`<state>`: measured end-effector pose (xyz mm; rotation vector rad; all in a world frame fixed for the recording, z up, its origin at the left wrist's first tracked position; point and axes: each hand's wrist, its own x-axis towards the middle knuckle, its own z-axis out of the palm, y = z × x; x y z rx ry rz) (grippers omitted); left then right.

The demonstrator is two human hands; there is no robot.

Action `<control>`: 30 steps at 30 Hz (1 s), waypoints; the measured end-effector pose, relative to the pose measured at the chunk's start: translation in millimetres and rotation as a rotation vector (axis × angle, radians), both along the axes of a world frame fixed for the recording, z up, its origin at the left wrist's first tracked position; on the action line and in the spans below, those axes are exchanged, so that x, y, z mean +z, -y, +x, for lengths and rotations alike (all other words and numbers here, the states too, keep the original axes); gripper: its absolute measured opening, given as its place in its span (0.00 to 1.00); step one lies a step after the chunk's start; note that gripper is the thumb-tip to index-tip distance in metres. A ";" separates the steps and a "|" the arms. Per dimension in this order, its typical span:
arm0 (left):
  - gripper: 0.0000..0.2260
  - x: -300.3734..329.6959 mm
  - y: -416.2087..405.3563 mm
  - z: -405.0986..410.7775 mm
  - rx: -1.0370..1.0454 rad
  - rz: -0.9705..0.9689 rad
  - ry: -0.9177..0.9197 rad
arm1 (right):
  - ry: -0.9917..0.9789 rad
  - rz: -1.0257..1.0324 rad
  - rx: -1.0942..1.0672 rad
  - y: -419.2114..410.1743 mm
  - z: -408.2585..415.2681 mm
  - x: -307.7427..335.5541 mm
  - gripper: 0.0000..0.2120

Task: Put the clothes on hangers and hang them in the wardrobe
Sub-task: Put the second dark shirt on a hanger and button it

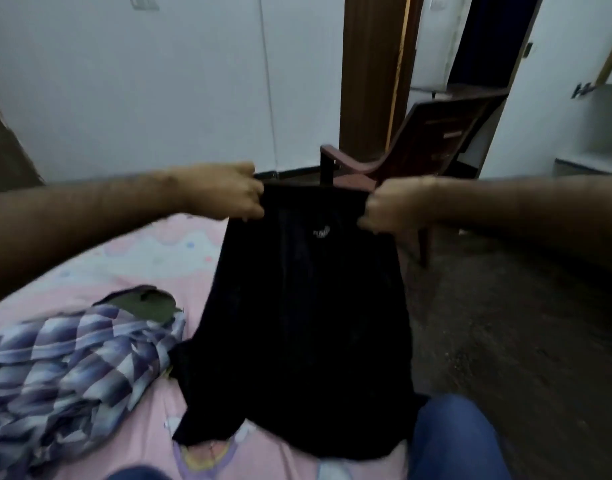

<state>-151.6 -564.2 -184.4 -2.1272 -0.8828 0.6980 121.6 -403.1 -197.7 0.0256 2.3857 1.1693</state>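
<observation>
Fingers [249, 202] of the left hand [224, 192] and the right hand [387, 207] curl round the top corners of a black garment [304, 306], holding it up at centre. Its hem drapes onto the pink bed [152, 258]. A checked shirt [72, 358] lies at eight o'clock, a wooden chair [432, 140] at one o'clock.

A bed covered with a pink sheet [159, 258] printed with pale cartoon shapes filled the lower left, and beyond its far edge stood a dark brown wooden chair [432, 133] with a slatted, reclined back, on a dark mottled floor [522, 323]. Behind the chair rose a brown wooden door frame [370, 74] beside a dark open doorway [484, 39], with plain white wall [141, 81] to the left. At the far right, a grey countertop [588, 162] ran along the wall.
</observation>
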 end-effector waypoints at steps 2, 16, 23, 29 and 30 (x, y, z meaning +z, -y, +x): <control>0.08 87.8 -19.1 -3.4 0.082 0.147 0.029 | -0.301 0.033 -0.104 -25.8 -15.9 83.2 0.09; 0.04 379.7 34.0 84.5 0.461 0.543 0.154 | -0.745 0.195 -0.222 14.1 22.1 405.4 0.07; 0.05 402.2 58.4 99.2 0.510 0.527 0.336 | -0.642 -0.112 -0.117 46.8 30.6 412.4 0.10; 0.05 405.1 80.3 89.2 0.426 0.438 0.614 | -0.556 -0.669 -0.081 75.4 33.8 427.2 0.11; 0.06 402.9 82.0 85.8 0.424 0.422 0.627 | -0.546 -0.716 -0.096 77.1 33.2 426.1 0.08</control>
